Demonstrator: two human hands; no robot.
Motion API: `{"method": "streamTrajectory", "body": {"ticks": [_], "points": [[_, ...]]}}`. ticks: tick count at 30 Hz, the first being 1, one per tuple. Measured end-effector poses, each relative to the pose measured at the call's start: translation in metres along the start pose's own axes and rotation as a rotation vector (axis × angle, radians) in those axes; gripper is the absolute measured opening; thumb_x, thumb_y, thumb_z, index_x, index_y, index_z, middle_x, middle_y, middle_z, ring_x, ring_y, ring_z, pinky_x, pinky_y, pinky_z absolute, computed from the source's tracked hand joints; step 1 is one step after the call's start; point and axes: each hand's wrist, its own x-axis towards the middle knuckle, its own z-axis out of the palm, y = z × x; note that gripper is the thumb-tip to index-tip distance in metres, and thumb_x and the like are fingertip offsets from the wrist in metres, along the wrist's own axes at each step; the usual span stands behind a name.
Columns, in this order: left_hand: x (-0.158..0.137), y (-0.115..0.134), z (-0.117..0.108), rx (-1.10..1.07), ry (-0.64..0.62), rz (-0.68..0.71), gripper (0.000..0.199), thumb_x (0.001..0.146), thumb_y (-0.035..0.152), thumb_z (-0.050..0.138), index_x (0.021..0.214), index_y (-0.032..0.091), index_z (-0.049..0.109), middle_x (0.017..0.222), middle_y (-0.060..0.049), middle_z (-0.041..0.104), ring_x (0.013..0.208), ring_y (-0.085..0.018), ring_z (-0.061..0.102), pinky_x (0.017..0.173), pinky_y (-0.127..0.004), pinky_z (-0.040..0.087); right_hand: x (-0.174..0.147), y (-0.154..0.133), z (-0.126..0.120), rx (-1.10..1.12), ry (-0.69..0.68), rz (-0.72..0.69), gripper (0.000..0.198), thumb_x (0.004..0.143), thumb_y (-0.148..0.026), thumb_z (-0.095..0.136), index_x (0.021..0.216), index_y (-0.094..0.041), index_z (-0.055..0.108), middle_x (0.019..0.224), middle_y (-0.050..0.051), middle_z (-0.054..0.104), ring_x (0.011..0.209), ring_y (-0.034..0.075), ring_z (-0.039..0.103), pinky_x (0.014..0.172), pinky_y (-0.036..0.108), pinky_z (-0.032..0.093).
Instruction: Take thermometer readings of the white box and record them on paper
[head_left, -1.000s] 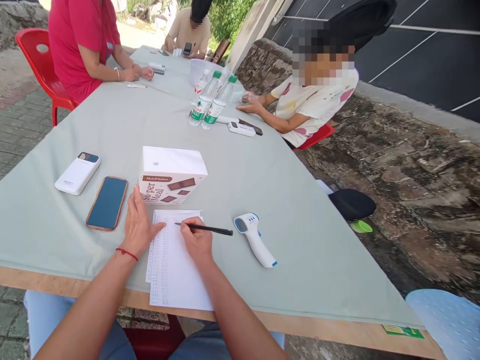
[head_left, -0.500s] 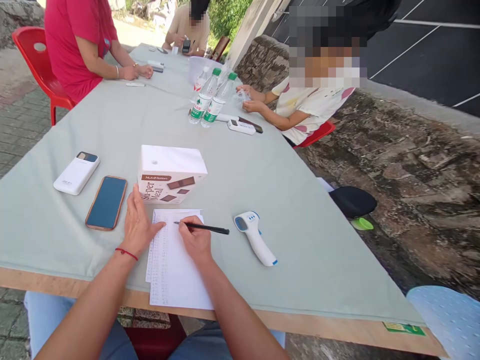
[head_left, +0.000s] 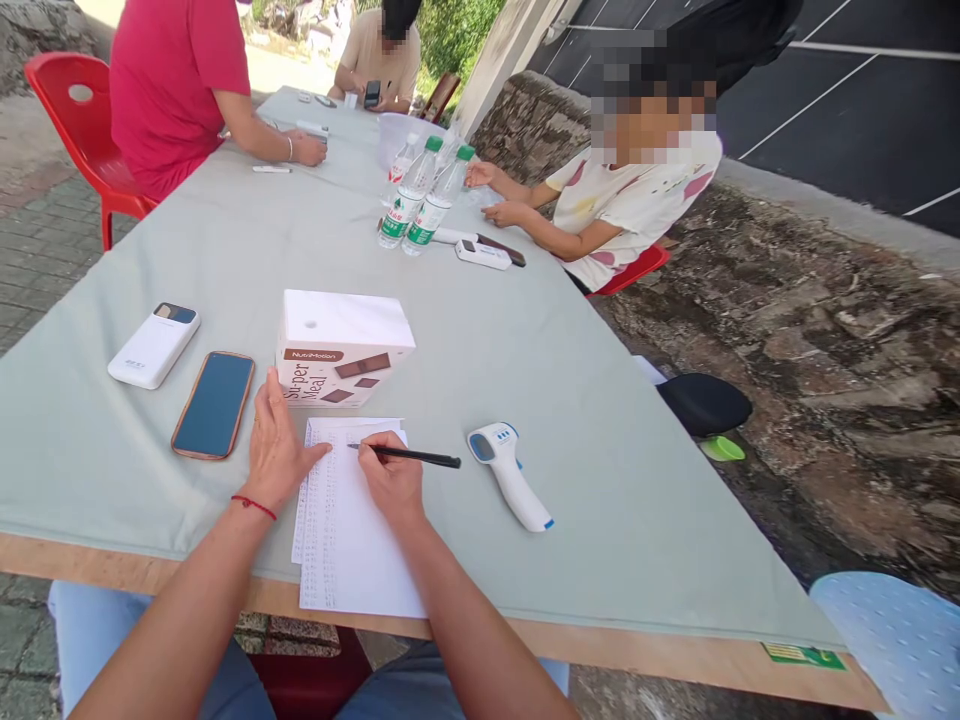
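Observation:
My right hand (head_left: 394, 480) grips a black pen (head_left: 420, 456), its tip at the upper part of a white paper sheet (head_left: 364, 560). Columns of small handwriting run down the sheet's left side, and another sheet lies partly under it. My left hand (head_left: 277, 450) rests open at the paper's left edge, thumb stretched onto the sheet and fingers beside the lower left corner of a white box (head_left: 345, 320) marked "Super Meal". A phone (head_left: 214, 405) lies left of that hand. To the right of the pen is a white infrared thermometer (head_left: 510, 475).
A white power bank (head_left: 155, 345) lies at the left. Several water bottles (head_left: 403, 210) stand mid-table before a pale basin (head_left: 397, 135); a white device (head_left: 484, 254) lies near them. People sit at the left (head_left: 180, 90), far end (head_left: 375, 60) and right (head_left: 622, 200).
My hands, the pen and the paper look almost unmoved. The person in red has shifted right, an arm reaching farther over the table. The person at the right has moved their hands slightly apart.

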Motion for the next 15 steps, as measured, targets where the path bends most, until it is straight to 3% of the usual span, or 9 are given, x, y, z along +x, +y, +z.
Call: {"method": "streamTrajectory", "body": {"ticks": [15], "points": [[-0.0004, -0.0011, 0.0011, -0.011, 0.025, 0.005, 0.142, 0.056, 0.018, 0.088, 0.15, 0.03, -0.018, 0.146, -0.022, 0.027, 0.127, -0.042, 0.044, 0.092, -0.055, 0.049, 0.0006, 0.0003, 0.0002, -0.013, 0.008, 0.019, 0.008, 0.064, -0.029, 0.055, 0.062, -0.022, 0.055, 0.059, -0.003, 0.052, 0.057, 0.014, 0.048, 0.055, 0.028, 0.04]]}}
